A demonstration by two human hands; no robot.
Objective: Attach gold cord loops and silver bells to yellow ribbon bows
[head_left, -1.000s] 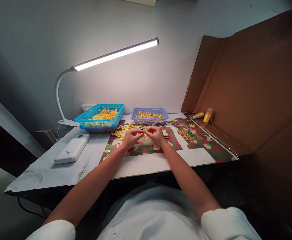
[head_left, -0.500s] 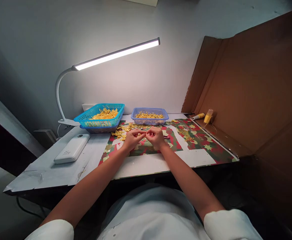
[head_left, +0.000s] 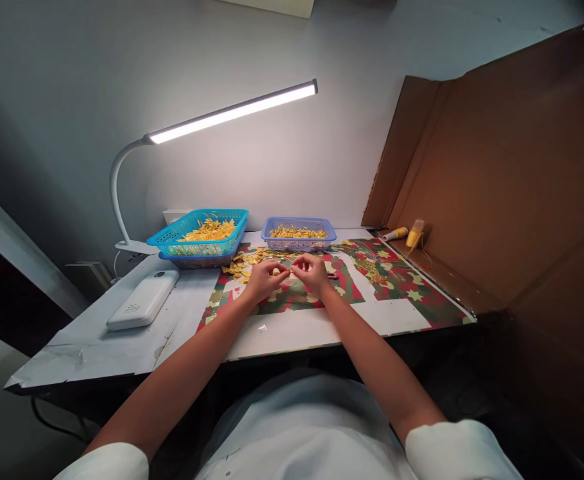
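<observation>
Over the patterned table covering, my left hand [head_left: 267, 278] and my right hand [head_left: 312, 272] meet fingertip to fingertip. Both are closed in a pinch; what lies between the fingers is too small to name. Loose yellow ribbon-like pieces [head_left: 239, 270] are spread just beyond and left of my left hand. Partly behind my right hand lies a dark red-handled tool [head_left: 333, 275], its kind unclear. A blue-violet basket [head_left: 299, 245] with thin yellow pieces stands behind the hands. To the left, a turquoise basket [head_left: 197, 248] holds more yellow pieces, stacked on a darker blue one.
A white power bank [head_left: 143, 300] lies on the left of the table. Above it arches a lit desk lamp [head_left: 232, 112]. Yellow thread spools [head_left: 415, 233] stand at the right beside a tall cardboard sheet [head_left: 497, 167]. A tangle of yellow thread [head_left: 371, 270] lies on the covering.
The fingertips of my two hands have drawn slightly apart. The view has shifted a little; baskets and lamp stay in place.
</observation>
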